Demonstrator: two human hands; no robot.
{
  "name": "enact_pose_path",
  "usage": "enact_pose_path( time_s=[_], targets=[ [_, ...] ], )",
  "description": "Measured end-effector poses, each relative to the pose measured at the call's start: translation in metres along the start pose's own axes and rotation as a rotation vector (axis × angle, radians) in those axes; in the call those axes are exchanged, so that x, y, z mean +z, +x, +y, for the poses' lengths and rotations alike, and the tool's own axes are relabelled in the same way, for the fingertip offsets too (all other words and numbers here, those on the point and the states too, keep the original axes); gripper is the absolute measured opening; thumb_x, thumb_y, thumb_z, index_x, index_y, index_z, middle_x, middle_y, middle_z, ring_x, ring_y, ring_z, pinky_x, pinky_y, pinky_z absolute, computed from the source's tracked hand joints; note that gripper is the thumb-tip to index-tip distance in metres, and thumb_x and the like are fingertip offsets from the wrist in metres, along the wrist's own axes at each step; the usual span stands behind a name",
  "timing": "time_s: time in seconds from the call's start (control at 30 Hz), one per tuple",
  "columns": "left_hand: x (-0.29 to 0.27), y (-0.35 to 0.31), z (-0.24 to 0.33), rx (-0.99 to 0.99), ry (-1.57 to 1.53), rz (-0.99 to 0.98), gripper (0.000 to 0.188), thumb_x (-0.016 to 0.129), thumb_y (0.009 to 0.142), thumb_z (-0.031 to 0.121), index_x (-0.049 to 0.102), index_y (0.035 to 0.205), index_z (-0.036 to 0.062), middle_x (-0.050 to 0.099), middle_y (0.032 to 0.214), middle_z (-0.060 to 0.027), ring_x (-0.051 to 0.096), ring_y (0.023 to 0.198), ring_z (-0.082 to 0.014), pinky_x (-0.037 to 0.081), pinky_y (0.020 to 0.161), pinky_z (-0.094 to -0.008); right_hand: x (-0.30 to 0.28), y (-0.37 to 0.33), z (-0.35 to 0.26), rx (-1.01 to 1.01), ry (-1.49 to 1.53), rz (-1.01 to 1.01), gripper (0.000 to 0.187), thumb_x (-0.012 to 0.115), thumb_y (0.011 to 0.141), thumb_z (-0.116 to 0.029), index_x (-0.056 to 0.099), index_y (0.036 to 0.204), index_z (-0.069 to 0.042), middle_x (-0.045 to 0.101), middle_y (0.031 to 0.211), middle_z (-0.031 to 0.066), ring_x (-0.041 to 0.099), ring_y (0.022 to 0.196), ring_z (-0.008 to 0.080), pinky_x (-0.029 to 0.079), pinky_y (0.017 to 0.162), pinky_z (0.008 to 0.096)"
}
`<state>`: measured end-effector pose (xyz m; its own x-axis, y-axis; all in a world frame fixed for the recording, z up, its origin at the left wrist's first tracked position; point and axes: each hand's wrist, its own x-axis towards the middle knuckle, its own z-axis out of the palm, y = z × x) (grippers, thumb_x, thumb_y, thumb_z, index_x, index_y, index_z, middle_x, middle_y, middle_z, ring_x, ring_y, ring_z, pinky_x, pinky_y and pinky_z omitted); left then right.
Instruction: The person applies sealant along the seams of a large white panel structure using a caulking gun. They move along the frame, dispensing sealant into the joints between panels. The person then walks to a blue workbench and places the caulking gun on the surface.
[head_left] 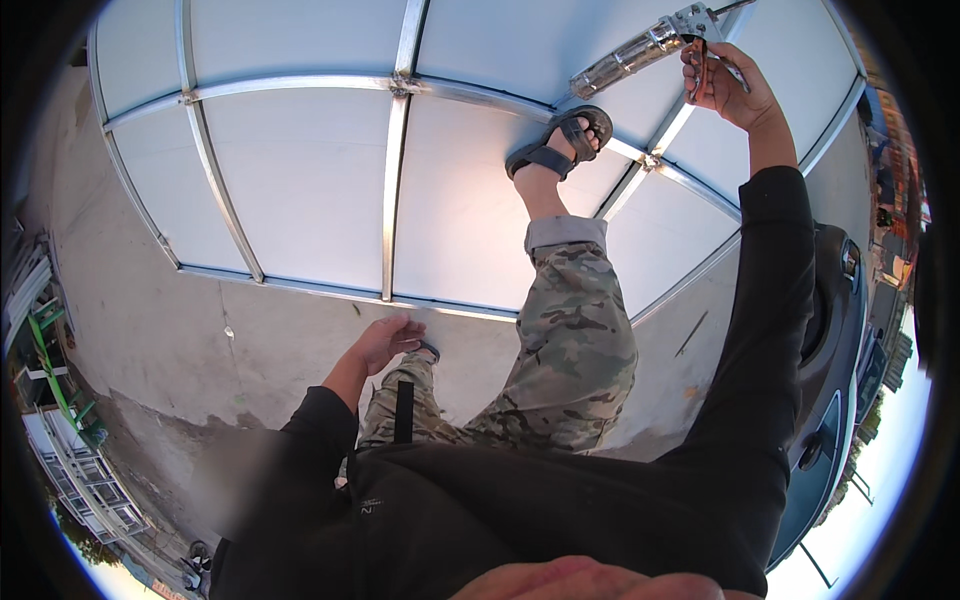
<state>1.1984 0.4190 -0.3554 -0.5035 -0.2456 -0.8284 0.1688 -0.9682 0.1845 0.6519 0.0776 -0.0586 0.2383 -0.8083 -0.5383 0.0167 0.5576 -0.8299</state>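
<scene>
Gripping the silver caulking gun [628, 62] by its handle, your right hand [738, 92] is clamped over the upper right of the white panel [300, 190] — whether the barrel touches it, I cannot tell. Your left hand [382, 342] hangs free, fingers loosely bent, by the panel's near edge and well apart from the gun. Your sandalled foot [562, 140] rests near the barrel's end. Concrete floor [180, 340] gives you room leftward — a dark car [825, 340] stands on the right.
</scene>
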Motion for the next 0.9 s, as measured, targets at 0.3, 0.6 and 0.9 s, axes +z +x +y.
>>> enact_pose_path(
  time_s=[0.3, 0.6, 0.9],
  targets=[
    [-0.042, -0.07, -0.002, 0.002, 0.076, 0.064, 0.035, 0.055, 0.099, 0.037, 0.06, 0.083, 0.0067, 0.066, 0.109, -0.0163, 0.061, 0.111, -0.03, 0.046, 0.1, -0.0466, 0.001, -0.029, 0.03, -0.006, 0.111, 0.103, 0.031, 0.056, 0.093, -0.03, 0.063, 0.105, -0.003, 0.067, 0.09, 0.0066, 0.066, 0.081, 0.0178, 0.055, 0.08, 0.0364],
    [-0.054, -0.031, 0.019, -0.021, -0.029, 0.225, 0.039, 0.053, 0.099, 0.041, 0.054, 0.075, 0.01, 0.067, 0.106, -0.018, 0.06, 0.111, -0.0328, 0.047, 0.099, -0.0473, -0.048, -0.068, 0.049, -0.076, 0.105, 0.14, 0.033, 0.058, 0.092, -0.032, 0.066, 0.104, -0.003, 0.068, 0.086, 0.0088, 0.068, 0.074, 0.0198, 0.057, 0.074, 0.0367],
    [-0.038, -0.009, 0.061, 0.011, -0.002, 0.197, 0.04, 0.053, 0.099, 0.042, 0.053, 0.073, 0.0116, 0.068, 0.101, -0.0158, 0.062, 0.106, -0.0311, 0.048, 0.096, -0.0446, -0.072, -0.101, 0.055, -0.068, 0.089, 0.239, 0.033, 0.058, 0.093, -0.034, 0.066, 0.103, -0.003, 0.067, 0.084, 0.0077, 0.068, 0.072, 0.0181, 0.057, 0.071, 0.0353]
  ],
)
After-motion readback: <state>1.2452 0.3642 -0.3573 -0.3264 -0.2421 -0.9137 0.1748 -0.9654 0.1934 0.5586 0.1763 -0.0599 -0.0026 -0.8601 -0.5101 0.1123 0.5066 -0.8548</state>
